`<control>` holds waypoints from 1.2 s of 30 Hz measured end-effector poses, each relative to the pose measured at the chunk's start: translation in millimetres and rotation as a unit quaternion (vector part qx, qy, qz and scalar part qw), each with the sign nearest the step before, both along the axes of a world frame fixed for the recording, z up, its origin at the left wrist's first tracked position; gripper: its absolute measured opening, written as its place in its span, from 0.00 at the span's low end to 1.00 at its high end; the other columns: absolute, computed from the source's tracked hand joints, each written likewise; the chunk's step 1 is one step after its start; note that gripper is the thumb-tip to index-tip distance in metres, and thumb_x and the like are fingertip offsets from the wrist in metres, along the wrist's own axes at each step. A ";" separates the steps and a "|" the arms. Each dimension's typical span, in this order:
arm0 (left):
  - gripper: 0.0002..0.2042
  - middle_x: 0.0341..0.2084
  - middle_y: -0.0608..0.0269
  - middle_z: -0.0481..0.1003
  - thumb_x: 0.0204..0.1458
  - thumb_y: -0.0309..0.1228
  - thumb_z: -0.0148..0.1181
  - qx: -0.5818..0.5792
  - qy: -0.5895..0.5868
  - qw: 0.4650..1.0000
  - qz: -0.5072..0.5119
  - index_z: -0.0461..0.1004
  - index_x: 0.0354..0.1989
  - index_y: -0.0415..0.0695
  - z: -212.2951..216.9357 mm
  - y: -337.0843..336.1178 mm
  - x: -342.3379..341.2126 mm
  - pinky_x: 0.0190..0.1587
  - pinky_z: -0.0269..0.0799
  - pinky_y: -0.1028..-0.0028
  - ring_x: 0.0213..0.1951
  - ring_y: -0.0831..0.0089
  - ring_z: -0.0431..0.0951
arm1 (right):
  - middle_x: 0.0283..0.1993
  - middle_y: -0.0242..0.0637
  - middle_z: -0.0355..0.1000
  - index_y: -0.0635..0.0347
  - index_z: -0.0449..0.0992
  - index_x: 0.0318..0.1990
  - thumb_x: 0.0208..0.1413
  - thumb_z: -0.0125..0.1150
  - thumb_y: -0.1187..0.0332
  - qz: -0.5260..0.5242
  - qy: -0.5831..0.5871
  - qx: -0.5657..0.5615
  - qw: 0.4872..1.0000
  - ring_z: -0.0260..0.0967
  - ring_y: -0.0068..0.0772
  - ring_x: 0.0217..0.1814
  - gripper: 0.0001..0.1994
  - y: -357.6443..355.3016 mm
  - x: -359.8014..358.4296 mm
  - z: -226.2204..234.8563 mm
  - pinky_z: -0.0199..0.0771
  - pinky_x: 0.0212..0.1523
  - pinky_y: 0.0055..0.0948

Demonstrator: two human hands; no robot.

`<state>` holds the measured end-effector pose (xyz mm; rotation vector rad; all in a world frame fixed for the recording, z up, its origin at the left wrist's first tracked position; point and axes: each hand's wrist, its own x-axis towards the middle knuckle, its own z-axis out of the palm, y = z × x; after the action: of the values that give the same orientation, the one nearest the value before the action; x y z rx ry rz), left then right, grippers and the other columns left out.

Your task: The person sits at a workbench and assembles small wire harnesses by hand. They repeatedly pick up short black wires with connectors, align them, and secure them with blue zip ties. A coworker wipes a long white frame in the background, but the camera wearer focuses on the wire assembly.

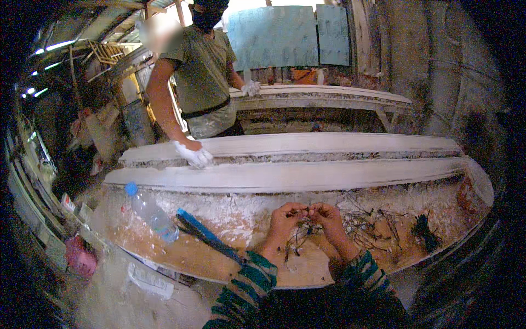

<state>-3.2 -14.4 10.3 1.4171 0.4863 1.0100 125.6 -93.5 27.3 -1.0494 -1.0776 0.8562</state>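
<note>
Black, thin strands (378, 223) lie tangled on a worktable (213, 267), below and right of a person's bare left hand (286, 220) and right hand (330, 220), held together at the fingertips; whether they clamp a strand cannot be told. Farther right sits a dark bundle (426, 233); leftward, a blue-edged bar (207, 236) and clear bottle (153, 214). Beyond, a co-worker's white-gloved hand (193, 155) is at whitened boards (296, 174).

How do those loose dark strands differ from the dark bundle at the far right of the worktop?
The loose dark strands spread in a scattered tangle, while the dark bundle is gathered together. The strands cover a wider patch; the bundle is compact. Both are dark and rest on the worktop.
</note>
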 end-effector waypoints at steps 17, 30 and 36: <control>0.11 0.27 0.65 0.74 0.43 0.29 0.61 0.052 -0.033 0.997 -0.053 0.74 0.35 0.40 -10.6 15.5 6.6 0.36 0.66 0.80 0.31 0.78 0.71 | 0.29 0.27 0.65 0.57 0.66 0.29 0.47 0.57 0.71 0.035 0.051 0.011 0.998 0.61 0.19 0.32 0.06 -7.2 -7.6 15.6 0.62 0.34 0.18; 0.09 0.31 0.65 0.74 0.44 0.29 0.59 0.058 0.014 0.997 -0.042 0.74 0.34 0.40 -24.0 20.3 11.6 0.39 0.67 0.77 0.34 0.76 0.72 | 0.35 0.30 0.67 0.59 0.68 0.34 0.47 0.56 0.71 0.005 -0.049 0.050 0.998 0.64 0.24 0.37 0.07 1.0 2.3 -4.2 0.67 0.35 0.23; 0.07 0.27 0.65 0.75 0.43 0.29 0.59 0.032 -0.024 0.997 -0.065 0.75 0.31 0.42 -14.3 12.8 2.1 0.35 0.67 0.78 0.31 0.76 0.72 | 0.32 0.29 0.66 0.58 0.68 0.33 0.46 0.57 0.70 -0.003 -0.046 0.084 0.995 0.62 0.22 0.33 0.07 8.1 -0.7 -8.3 0.64 0.31 0.20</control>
<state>-1.1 -1.5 -4.0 1.4597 0.3253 0.9599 124.8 -85.3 19.0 -0.9573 -1.2018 0.7051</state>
